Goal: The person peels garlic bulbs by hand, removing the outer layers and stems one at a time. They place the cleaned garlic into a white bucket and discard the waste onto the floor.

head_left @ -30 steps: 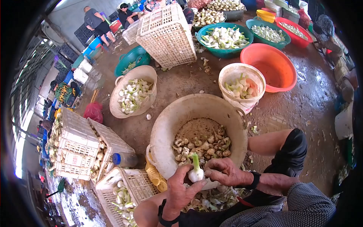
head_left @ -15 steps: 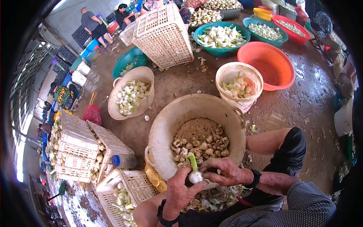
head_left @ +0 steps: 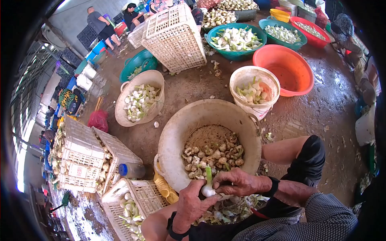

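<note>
Holding: left hand (head_left: 190, 204), thumb and fingers closed around garlic bulb (head_left: 208, 190), lower centre
Meeting bulb's right side: right hand (head_left: 240, 182), fingers curled, grip unclear
Just above hands: large tub (head_left: 171, 134) of brownish bulbs (head_left: 217, 154)

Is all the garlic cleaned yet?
Not all. Clean-looking white bulbs sit in the small beige tub and white bucket. The left hand holds one white garlic bulb; the right hand is at its side. Dirtier brownish bulbs are left in the big tub.
</note>
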{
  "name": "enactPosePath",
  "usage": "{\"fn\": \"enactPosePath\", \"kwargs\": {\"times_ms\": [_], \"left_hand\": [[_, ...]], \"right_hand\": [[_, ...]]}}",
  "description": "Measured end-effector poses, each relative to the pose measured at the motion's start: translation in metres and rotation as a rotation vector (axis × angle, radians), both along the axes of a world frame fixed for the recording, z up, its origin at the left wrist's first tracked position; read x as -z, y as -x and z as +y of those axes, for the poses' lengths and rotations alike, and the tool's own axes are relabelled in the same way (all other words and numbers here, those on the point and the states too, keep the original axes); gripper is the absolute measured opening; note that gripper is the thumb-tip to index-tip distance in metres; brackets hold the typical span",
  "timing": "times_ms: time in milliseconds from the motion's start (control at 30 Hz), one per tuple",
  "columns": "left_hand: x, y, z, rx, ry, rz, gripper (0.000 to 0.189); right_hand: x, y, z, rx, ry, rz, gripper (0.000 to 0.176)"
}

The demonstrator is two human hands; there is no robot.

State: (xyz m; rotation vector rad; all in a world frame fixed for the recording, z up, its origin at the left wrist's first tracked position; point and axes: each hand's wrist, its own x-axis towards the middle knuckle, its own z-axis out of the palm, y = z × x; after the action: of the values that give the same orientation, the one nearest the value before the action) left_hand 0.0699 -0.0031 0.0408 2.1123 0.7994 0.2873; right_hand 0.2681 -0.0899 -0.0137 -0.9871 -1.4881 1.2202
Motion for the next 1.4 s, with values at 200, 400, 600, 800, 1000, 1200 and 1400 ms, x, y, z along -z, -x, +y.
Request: {"fn": "enactPosePath", "kwargs": {"times_ms": [200, 400, 600, 800, 1000, 1200, 1400], "left_hand": [[0.002, -0.002, -0.001, -0.057, 0.100, -0.067, 0.050], [0.006, -0.002, 0.001, -0.019, 0.004, -0.044, 0.056], [0.007, -0.001, -0.001, 0.002, 0.030, -0.012, 0.054], [0.012, 0.004, 0.001, -0.034, 0.138, -0.088, 0.053], [0.009, 0.002, -0.001, -0.094, 0.188, -0.132, 0.051], [0.008, 0.000, -0.003, -0.067, 0.232, -0.109, 0.052], [0.010, 0.003, 0.000, -0.107, 0.502, -0.212, 0.044]], "right_hand": [[-0.002, 0.000, -0.002, 0.103, -0.017, 0.066, 0.022], [0.006, 0.000, -0.001, 0.105, -0.074, 0.034, 0.023], [0.000, 0.002, -0.002, 0.142, -0.124, -0.075, 0.020], [-0.008, 0.001, -0.005, 0.122, -0.010, 0.000, 0.019], [0.000, 0.002, -0.003, 0.148, -0.063, 0.007, 0.020], [0.004, 0.006, 0.000, 0.186, -0.208, -0.040, 0.020], [-0.007, 0.005, -0.005, 0.205, -0.082, -0.065, 0.016]]}}
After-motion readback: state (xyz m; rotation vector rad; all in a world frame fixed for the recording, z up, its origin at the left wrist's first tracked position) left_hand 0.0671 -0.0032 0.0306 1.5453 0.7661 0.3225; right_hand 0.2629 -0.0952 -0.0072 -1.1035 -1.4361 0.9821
